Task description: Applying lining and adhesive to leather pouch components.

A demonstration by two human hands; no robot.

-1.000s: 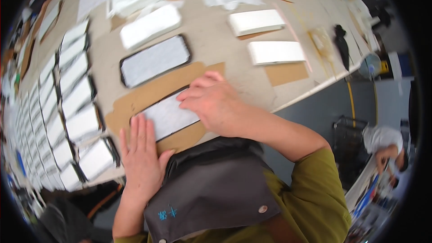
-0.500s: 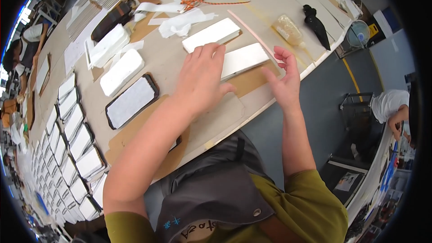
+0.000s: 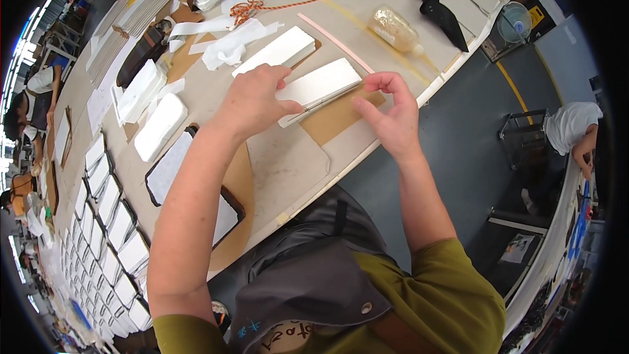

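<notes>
A stack of white rectangular pads [image 3: 321,85] lies on a brown board [image 3: 344,118] near the table's front edge. At the stack's left end is my left hand [image 3: 252,101], thumb and fingers spread around the corner, the thumb at its near side. My right hand [image 3: 396,115] hovers off the right end with curved fingers and a gap between thumb and forefinger; nothing is in it. A second white stack [image 3: 278,49] sits just behind, partly covered by my left hand. Dark-edged panels with pale faces [image 3: 173,164] lie beside and under my left forearm.
Rows of dark-edged white pieces [image 3: 118,223] fill the table's left side. Farther back are white blocks [image 3: 160,128], white strips [image 3: 229,49], an orange cord [image 3: 246,10], a pink strip [image 3: 334,42], a clear bottle [image 3: 396,29] and a black wrapped object [image 3: 442,19]. Other people work nearby.
My left hand has drawn left and turned, its thumb now at the front stack's left end. My right hand's fingers have curled inward toward the right end. The view has shifted.
</notes>
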